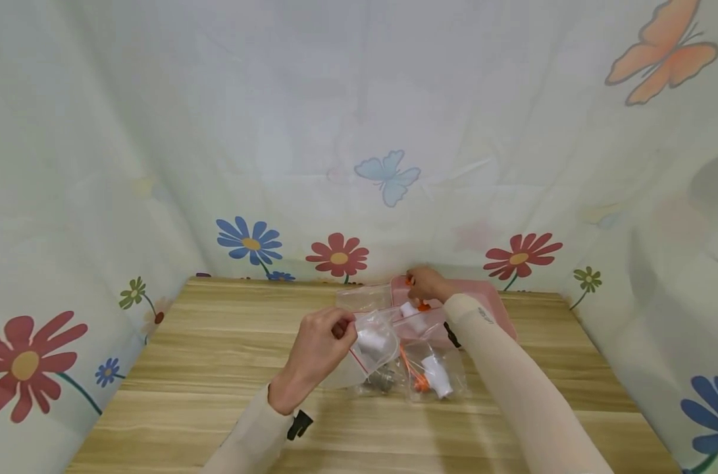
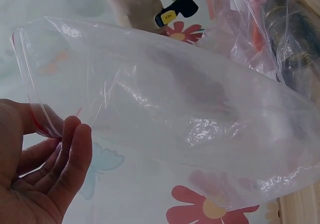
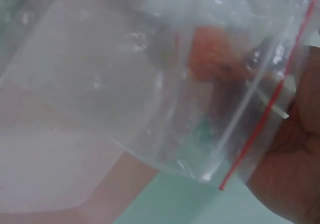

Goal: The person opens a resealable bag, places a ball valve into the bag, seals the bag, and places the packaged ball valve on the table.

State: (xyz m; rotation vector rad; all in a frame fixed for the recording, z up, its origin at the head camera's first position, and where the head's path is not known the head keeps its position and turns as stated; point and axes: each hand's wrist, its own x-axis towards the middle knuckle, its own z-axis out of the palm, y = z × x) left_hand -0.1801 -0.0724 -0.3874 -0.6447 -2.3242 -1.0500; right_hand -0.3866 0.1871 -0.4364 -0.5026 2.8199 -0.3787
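Note:
My left hand [image 1: 320,345] pinches a clear zip bag [image 2: 165,114] by its red-striped mouth, between thumb and fingers. The bag hangs to the right of that hand, and something white shows through it in the head view. Over the far side of a pink tray [image 1: 483,289], my right hand [image 1: 428,284] curls its fingers round an orange plastic piece [image 1: 409,281]. In the right wrist view another clear zip bag with a red line [image 3: 272,104] partly covers this hand and the orange piece [image 3: 212,52]. A white roll [image 1: 414,317] lies just below the right hand.
Nearer me lies a clear bag holding a white roll [image 1: 437,376] and an orange stick-like piece [image 1: 416,372]. To its left is a bagged dark cylindrical thing [image 2: 290,32]. A flat clear bag [image 1: 361,297] lies left of the tray. Flowered cloth [image 1: 359,217] hangs behind the wooden table [image 1: 216,336].

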